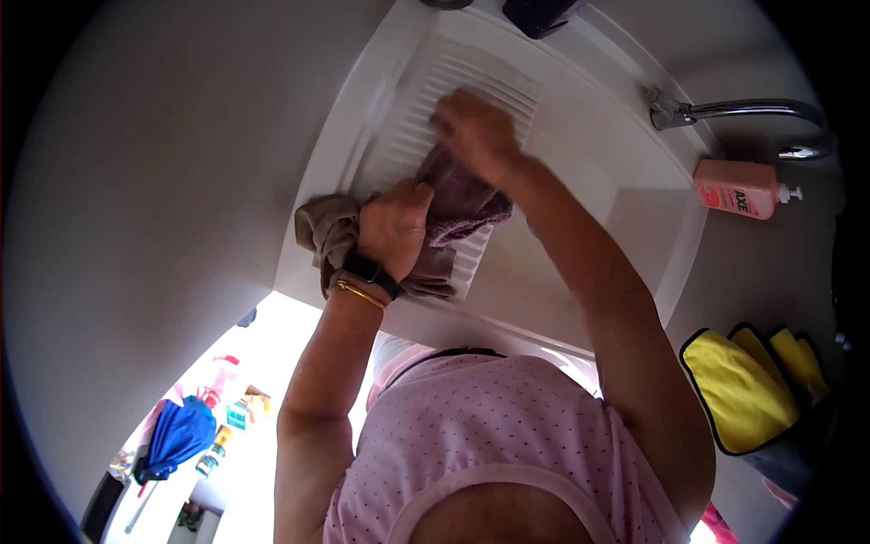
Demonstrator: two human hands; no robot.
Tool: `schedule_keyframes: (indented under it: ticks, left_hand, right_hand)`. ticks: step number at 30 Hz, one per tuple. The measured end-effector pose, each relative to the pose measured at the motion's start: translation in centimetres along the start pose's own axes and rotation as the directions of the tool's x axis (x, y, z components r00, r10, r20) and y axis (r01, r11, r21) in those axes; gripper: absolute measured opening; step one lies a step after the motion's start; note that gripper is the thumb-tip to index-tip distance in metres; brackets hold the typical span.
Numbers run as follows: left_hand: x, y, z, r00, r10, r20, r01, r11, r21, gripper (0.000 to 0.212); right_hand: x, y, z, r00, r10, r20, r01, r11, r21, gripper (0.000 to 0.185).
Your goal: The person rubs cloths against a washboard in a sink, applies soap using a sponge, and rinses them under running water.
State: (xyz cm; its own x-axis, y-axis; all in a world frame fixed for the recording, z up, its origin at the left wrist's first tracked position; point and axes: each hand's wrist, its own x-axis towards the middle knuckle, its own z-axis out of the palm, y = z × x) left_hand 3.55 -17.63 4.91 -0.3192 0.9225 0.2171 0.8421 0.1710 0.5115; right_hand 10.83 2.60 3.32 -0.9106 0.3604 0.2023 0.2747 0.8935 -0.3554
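A wet purple cloth (pixel 459 194) lies on the ribbed washboard (pixel 469 268) moulded into a white laundry sink (pixel 578 238). My left hand (pixel 394 221), with a watch and a gold bangle at its wrist, grips the near left part of this cloth. Curled over the cloth's far end is my right hand (pixel 479 132), slightly blurred; its fingers are closed on the fabric. A brown cloth (pixel 329 228) is bunched beside and under my left wrist, partly over the sink's left rim, and part of it shows below the purple cloth.
At the sink's right edge stand a chrome faucet (pixel 747 109) and a pink pump bottle (pixel 735 189) marked AXE. A dark purple container (pixel 537 15) sits on the far rim. Yellow cloths with black edging (pixel 741 391) hang at the right. A plain wall (pixel 170 156) borders the left side.
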Motion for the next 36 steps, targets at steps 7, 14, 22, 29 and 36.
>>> schedule_keyframes:
  ticks: [7, 14, 22, 29, 36]
  left_hand:
    - [0.4, 0.3, 0.2, 1.000, 0.028, -0.013, -0.028, 1.000, 0.015, 0.011]
    - [0.0, 0.3, -0.2, 1.000, -0.012, 0.027, 0.011, 0.998, 0.058, 0.011]
    - [-0.7, -0.1, 0.1, 1.000, -0.023, 0.004, 0.023, 1.000, -0.001, 0.012]
    - [-0.1, -0.1, 0.1, 0.999, -0.036, 0.006, 0.036, 0.999, -0.021, 0.013]
    - [0.5, 0.2, 0.6, 0.998, 0.015, -0.069, -0.020, 0.997, -0.069, 0.008]
  right_hand:
    - [1.9, 6.7, -1.3, 0.932, 0.348, -0.097, -0.360, 0.921, -0.149, 0.017]
    - [-1.0, 2.8, 1.4, 0.987, 0.142, -0.079, -0.139, 0.990, 0.037, 0.015]
    - [-1.4, 0.7, 1.5, 0.993, -0.038, -0.113, 0.044, 0.998, 0.049, 0.013]
    - [-0.6, 3.5, -0.6, 0.980, 0.136, -0.148, -0.147, 0.987, -0.068, 0.016]
    - [-3.4, 6.9, -1.1, 0.948, 0.298, -0.115, -0.313, 0.938, -0.147, 0.018]
